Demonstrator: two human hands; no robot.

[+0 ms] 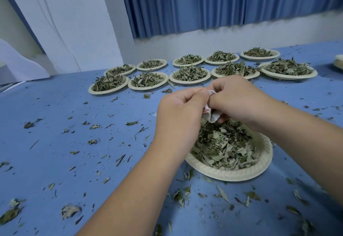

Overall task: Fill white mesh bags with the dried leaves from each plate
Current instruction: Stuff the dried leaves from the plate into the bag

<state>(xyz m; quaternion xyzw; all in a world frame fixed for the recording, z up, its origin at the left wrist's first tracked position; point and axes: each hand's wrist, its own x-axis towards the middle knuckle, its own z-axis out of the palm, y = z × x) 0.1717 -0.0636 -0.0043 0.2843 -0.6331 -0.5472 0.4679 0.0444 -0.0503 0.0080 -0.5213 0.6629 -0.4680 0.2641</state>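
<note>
A small white mesh bag (211, 114) is pinched between both hands just above the near paper plate (259, 169). My left hand (181, 113) grips its left side, and my right hand (238, 100) grips its top and right side. Most of the bag is hidden by my fingers. Whether any leaves are inside it cannot be seen. The plate below holds a heap of dried green leaves (224, 146).
Several more paper plates of dried leaves (148, 80) stand in two rows at the back of the blue table (55, 106). Loose leaf bits lie scattered over the cloth. Another plate edge (338, 61) shows at the far right. Blue curtains hang behind.
</note>
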